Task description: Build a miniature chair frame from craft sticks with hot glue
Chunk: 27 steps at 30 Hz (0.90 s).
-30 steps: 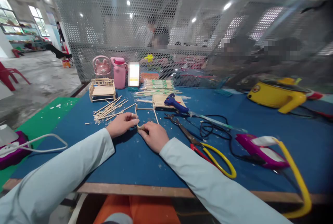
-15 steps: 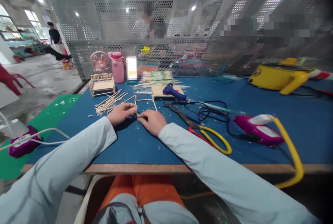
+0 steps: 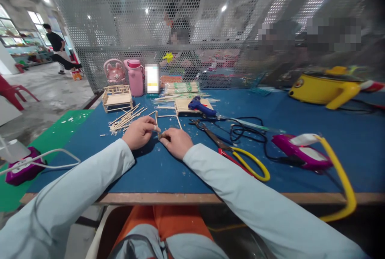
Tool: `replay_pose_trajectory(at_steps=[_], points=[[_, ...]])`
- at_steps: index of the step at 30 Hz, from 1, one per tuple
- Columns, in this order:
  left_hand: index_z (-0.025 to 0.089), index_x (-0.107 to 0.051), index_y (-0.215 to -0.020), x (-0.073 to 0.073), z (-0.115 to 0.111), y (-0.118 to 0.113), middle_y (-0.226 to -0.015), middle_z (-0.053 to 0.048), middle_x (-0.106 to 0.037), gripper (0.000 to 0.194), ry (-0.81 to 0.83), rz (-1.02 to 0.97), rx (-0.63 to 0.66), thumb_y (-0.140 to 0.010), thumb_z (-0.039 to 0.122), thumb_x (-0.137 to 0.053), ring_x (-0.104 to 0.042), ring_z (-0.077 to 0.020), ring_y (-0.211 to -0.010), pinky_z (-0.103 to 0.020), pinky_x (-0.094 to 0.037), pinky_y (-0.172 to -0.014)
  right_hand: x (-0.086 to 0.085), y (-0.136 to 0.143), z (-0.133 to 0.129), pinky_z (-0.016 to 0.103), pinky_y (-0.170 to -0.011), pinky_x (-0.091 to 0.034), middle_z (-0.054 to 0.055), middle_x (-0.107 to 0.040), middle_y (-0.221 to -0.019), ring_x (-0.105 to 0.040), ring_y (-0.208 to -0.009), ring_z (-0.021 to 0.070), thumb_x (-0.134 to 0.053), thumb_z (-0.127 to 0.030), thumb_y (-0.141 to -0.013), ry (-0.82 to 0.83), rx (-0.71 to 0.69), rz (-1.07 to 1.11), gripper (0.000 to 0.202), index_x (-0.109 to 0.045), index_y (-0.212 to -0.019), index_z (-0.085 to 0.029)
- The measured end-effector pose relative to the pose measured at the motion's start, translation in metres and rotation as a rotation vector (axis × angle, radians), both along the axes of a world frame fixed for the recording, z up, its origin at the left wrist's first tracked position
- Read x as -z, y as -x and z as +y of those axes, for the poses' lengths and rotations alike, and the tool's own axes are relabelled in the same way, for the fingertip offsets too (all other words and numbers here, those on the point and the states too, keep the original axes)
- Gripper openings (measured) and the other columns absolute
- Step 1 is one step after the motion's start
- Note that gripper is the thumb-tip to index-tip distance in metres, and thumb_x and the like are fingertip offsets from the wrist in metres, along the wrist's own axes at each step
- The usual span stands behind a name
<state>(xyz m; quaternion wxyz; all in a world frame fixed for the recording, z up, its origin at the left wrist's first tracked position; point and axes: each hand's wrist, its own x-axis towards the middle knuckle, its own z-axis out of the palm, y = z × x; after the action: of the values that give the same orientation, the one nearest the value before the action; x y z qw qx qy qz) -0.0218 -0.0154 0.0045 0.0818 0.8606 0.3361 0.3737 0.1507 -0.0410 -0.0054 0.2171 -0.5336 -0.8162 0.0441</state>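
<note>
A small frame of thin wooden sticks (image 3: 167,116) lies on the blue table mat before me. My left hand (image 3: 138,132) is closed, its thumb and finger pinched at the frame's near left corner. On the other side of that corner, my right hand (image 3: 177,142) is also closed in a pinch. Fingers partly cover the joint between them. Loose wooden sticks (image 3: 128,118) lie in a pile beyond my left hand. Past the frame, a blue glue gun (image 3: 201,106) rests on a flat wooden stick panel (image 3: 181,106).
Pliers (image 3: 222,143) with red and yellow handles lie right of my right hand. A miniature stick bed (image 3: 118,99), a pink bottle (image 3: 136,80) and a phone (image 3: 152,77) stand behind. Purple power strips (image 3: 300,155) and a yellow pot (image 3: 320,88) are also around; cables cross the mat.
My left hand's fingers have shifted slightly up along the frame's left stick. My right hand stays nearly in place. A person in the left background has moved.
</note>
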Motion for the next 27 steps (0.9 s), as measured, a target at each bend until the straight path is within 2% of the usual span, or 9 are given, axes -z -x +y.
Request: replay_pose_trajectory(at_steps=[4,8,10,13,17,20,23,27], points=[[0.017,-0.066,-0.092,-0.006,-0.009,-0.005,-0.087,-0.004,-0.058,0.038,-0.083,-0.126,-0.106,-0.066,0.002,-0.043,-0.055,-0.0128,-0.076,-0.026,-0.045,-0.071,0.000,-0.001,0.001,0.025,-0.063,-0.038,0.003,-0.063,-0.070,-0.054,-0.065,0.0137,-0.055,-0.026,-0.076,-0.023,-0.029,0.109,0.014,-0.067,-0.072,-0.019],[0.014,-0.063,-0.097,-0.007,-0.018,-0.014,-0.088,-0.006,-0.062,0.024,0.079,-0.228,-0.078,-0.078,0.018,-0.048,-0.057,-0.0133,-0.077,-0.023,-0.046,-0.064,0.000,-0.002,0.000,0.024,-0.064,-0.039,0.003,-0.061,-0.071,-0.052,-0.065,0.0128,-0.051,-0.021,-0.077,-0.100,-0.026,0.232,0.012,-0.062,-0.073,-0.017],[0.013,-0.062,-0.099,-0.005,-0.020,-0.018,-0.086,-0.007,-0.064,0.026,0.181,-0.218,-0.066,-0.080,0.026,-0.050,-0.058,-0.0134,-0.074,-0.023,-0.047,-0.062,0.000,-0.003,0.000,0.024,-0.062,-0.038,0.003,-0.061,-0.071,-0.051,-0.065,0.0136,-0.050,-0.018,-0.076,-0.097,-0.013,0.205,0.010,-0.059,-0.072,-0.017],[0.012,-0.061,-0.102,-0.002,-0.022,-0.022,-0.083,-0.007,-0.062,0.030,0.200,-0.210,-0.071,-0.079,0.029,-0.052,-0.057,-0.0136,-0.072,-0.024,-0.047,-0.062,-0.002,-0.003,-0.001,0.024,-0.060,-0.037,0.003,-0.060,-0.070,-0.051,-0.063,0.0139,-0.049,-0.017,-0.076,-0.089,-0.016,0.205,0.010,-0.057,-0.070,-0.018],[0.013,-0.064,-0.096,-0.004,-0.023,-0.024,-0.081,-0.007,-0.063,0.028,0.242,-0.284,-0.058,-0.078,0.032,-0.055,-0.057,-0.0135,-0.071,-0.023,-0.046,-0.061,-0.007,-0.007,-0.001,0.024,-0.064,-0.039,0.004,-0.062,-0.072,-0.055,-0.067,0.0141,-0.043,-0.021,-0.083,-0.185,-0.054,0.296,0.017,-0.057,-0.074,-0.018],[0.015,-0.067,-0.087,-0.006,-0.024,-0.027,-0.080,-0.005,-0.066,0.020,0.365,-0.374,-0.031,-0.076,0.028,-0.057,-0.058,-0.0136,-0.072,-0.024,-0.045,-0.068,-0.009,-0.010,0.000,0.023,-0.063,-0.040,0.003,-0.064,-0.072,-0.056,-0.067,0.0139,-0.046,-0.022,-0.081,-0.235,-0.067,0.266,0.015,-0.060,-0.074,-0.018],[0.014,-0.067,-0.080,-0.008,-0.025,-0.030,-0.077,-0.004,-0.066,0.016,0.448,-0.474,-0.034,-0.073,0.025,-0.058,-0.057,-0.0133,-0.072,-0.025,-0.045,-0.070,-0.014,-0.010,-0.005,0.022,-0.060,-0.039,0.002,-0.064,-0.068,-0.057,-0.064,0.0131,-0.050,-0.025,-0.079,-0.286,-0.023,0.219,0.015,-0.062,-0.072,-0.020],[0.014,-0.058,-0.076,-0.013,-0.029,-0.033,-0.076,-0.004,-0.063,0.022,0.667,-0.698,0.016,-0.073,0.035,-0.058,-0.056,-0.0116,-0.067,-0.023,-0.044,-0.059,-0.032,-0.014,-0.029,0.024,-0.063,-0.041,0.003,-0.064,-0.072,-0.060,-0.069,0.0155,-0.055,-0.035,-0.077,-0.273,0.053,0.062,0.017,-0.062,-0.076,-0.020]])
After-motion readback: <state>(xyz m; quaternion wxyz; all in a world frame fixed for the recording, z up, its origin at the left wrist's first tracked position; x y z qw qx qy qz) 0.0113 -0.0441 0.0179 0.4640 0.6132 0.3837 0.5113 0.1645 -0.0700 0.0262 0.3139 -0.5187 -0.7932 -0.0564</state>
